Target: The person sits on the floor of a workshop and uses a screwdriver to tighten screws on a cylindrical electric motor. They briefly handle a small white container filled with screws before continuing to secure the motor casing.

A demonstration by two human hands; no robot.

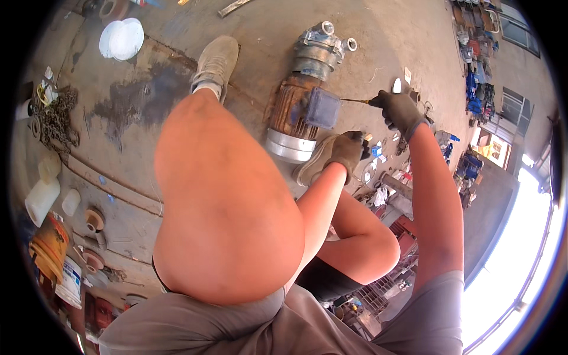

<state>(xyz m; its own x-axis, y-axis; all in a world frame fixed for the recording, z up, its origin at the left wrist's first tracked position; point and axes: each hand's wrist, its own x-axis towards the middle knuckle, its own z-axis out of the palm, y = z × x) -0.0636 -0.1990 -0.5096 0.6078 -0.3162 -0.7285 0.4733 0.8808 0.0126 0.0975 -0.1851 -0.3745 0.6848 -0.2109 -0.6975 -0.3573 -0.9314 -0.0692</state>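
Observation:
An electric motor (293, 109) with rusty brown ribs lies on the floor in front of me, a silver cover on its near end. Joined to its far end is a metal pump (319, 50) with two round ports. On the motor's right side sits a grey-blue terminal box (323, 108). My right hand (402, 109), gloved, grips a screwdriver (361, 101), whose thin shaft points left and reaches the box's edge. My gloved left hand (348, 155) is beside my right shoe (312, 165), fingers curled in; a small tan bit shows at the fingertips.
Left of my left shoe (216, 62) a dark stain spreads over the concrete. Chains (59, 118), white jugs (42, 201) and an orange bag (50, 242) lie at the far left. Small parts and scraps (378, 151) are scattered right of my hands. Machinery (476, 89) lines the right wall.

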